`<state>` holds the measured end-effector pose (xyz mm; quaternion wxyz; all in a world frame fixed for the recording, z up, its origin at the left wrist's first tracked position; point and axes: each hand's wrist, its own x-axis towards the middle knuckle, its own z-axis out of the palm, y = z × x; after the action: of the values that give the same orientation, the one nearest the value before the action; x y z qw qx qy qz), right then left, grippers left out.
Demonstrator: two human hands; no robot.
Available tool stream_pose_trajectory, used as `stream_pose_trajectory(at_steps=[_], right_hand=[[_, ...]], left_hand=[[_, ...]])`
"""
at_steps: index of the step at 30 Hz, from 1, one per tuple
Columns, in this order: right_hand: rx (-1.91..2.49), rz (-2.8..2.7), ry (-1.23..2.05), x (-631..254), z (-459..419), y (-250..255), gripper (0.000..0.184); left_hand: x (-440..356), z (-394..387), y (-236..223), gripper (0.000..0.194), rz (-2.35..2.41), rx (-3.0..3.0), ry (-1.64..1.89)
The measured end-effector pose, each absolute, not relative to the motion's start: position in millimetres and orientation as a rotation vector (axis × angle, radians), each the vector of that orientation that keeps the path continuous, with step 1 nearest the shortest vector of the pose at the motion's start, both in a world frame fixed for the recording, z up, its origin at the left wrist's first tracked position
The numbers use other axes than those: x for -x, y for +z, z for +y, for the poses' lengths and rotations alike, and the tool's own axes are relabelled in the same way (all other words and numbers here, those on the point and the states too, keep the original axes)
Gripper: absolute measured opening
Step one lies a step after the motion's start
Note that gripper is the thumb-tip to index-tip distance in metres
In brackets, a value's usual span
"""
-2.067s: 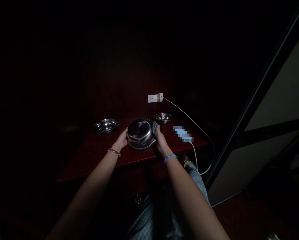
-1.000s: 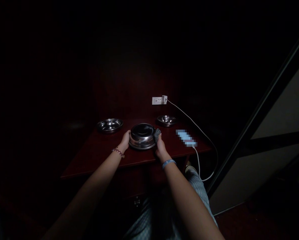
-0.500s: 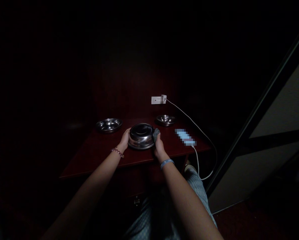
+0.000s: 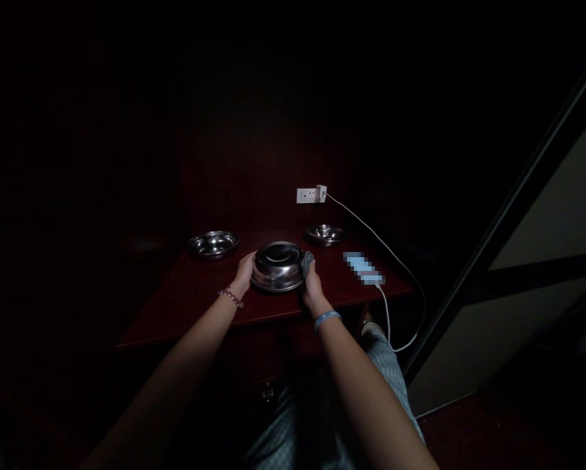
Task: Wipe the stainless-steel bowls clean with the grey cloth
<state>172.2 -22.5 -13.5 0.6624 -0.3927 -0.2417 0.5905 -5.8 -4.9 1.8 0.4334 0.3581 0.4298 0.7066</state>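
An upside-down stainless steel bowl (image 4: 277, 266), shiny with a ringed base facing up, is between my two hands over the front of the dark red desk (image 4: 175, 300). My left hand (image 4: 245, 270) grips its left rim, the fingers partly hidden beneath. On the other side my right hand (image 4: 312, 282) presses a dark grey cloth (image 4: 307, 262) against the bowl's right side. Whether the bowl rests on the desk or is slightly raised, I cannot tell. Two more steel bowls stand upright behind it: a wider one (image 4: 214, 245) at left and a smaller one (image 4: 325, 235) at right.
A blurred light-blue phone (image 4: 364, 268) lies on the desk's right side. Its white cable (image 4: 388, 245) hangs off the edge and loops up to a charger (image 4: 321, 193) in the wall socket (image 4: 305, 196). A framed panel (image 4: 532, 313) leans at the right.
Almost nothing differs. Both hands keep their places on the upside-down bowl, and the cloth at its right side has shifted very slightly.
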Motion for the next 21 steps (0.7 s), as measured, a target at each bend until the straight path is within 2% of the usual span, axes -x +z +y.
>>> stream_pose_trajectory(at_steps=[5, 12, 21], right_hand=[[0.876, -0.476, 1.374, -175, -21, -12, 0.038], [0.813, -0.505, 1.413, -182, -16, -12, 0.036], [0.827, -0.481, 1.435, -178, -16, -11, 0.041]], left_hand=[[4, -10, 5, 0.019, 1.135, -0.903, 1.74], [10, -7, 3, 0.03, 1.138, -0.909, 1.591], [11, 0, -4, 0.031, 1.057, -0.804, 1.589]])
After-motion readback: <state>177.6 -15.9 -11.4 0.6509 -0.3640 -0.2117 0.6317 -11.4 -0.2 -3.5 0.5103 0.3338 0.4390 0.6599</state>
